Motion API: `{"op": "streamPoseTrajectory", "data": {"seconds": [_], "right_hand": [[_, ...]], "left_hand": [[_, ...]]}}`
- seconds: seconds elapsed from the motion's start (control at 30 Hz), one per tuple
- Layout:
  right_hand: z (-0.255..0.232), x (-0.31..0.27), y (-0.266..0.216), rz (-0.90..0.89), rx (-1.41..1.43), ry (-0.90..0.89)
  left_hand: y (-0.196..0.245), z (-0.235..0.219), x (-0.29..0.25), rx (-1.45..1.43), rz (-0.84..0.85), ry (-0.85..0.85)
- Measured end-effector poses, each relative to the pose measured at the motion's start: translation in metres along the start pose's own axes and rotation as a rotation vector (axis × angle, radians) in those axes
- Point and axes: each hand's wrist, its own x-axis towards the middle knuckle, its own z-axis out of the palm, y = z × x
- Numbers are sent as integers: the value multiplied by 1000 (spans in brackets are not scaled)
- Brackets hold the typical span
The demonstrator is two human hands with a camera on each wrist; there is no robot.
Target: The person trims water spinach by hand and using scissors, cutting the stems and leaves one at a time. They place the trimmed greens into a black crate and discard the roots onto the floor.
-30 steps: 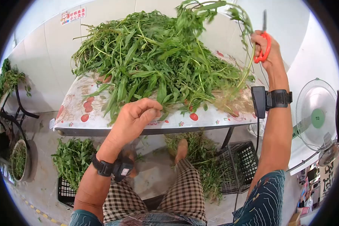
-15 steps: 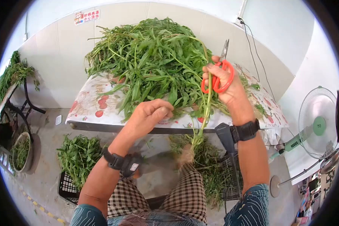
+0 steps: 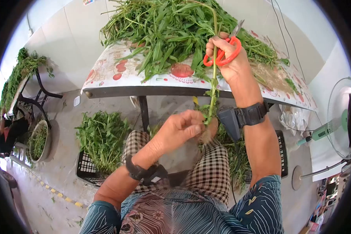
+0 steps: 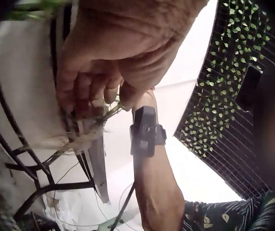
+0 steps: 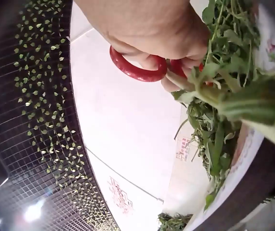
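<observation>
My right hand (image 3: 230, 54) holds red-handled scissors (image 3: 222, 58), their blades pointing up and away, and grips a long green plant stem (image 3: 213, 89) against them. The stem hangs past the table's front edge to pale, stringy roots (image 3: 207, 138). Near this lower end is my left hand (image 3: 181, 130), its fingers loosely curled and its fingertips right beside the stem. In the left wrist view, the root end (image 4: 103, 118) shows by the thumb. Behind the right hand, a big heap of leafy stalks (image 3: 163, 35) covers much of the table (image 3: 99, 80).
Below stands a black crate (image 3: 85, 162) full of greens (image 3: 101, 136), with another crate (image 3: 281, 152) at right beside cut plants. A fan (image 3: 339, 121) stands far right. At left are a side table (image 3: 21, 87) with greens and a round tub (image 3: 46, 144).
My right hand has swung the stem from the far right in toward the middle, roots downward. My left hand has moved down and right from the table edge to the root end. The view has tilted down.
</observation>
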Motion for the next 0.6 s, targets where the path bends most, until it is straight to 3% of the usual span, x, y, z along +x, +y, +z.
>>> {"op": "streamPoseTrajectory", "data": {"seconds": [0.03,0.13,0.23,0.33,0.43,0.5,0.6], "right_hand": [[0,-3,3,1,4,-2],[-5,-6,12,20,100,-44],[-1,-12,21,-51,163,5],[-2,-15,26,-79,235,-4],[-6,-15,29,-58,272,13],[-8,-16,32,-48,280,12],[-13,-14,32,14,256,-53]], "left_hand": [[-8,-1,-3,-41,-83,-47],[-26,2,-8,-33,10,-29],[-44,3,-3,303,145,139],[-46,0,-3,259,112,285],[-34,1,-6,526,98,456],[-28,-1,-6,555,-43,368],[-24,-3,-9,335,-181,210]]}}
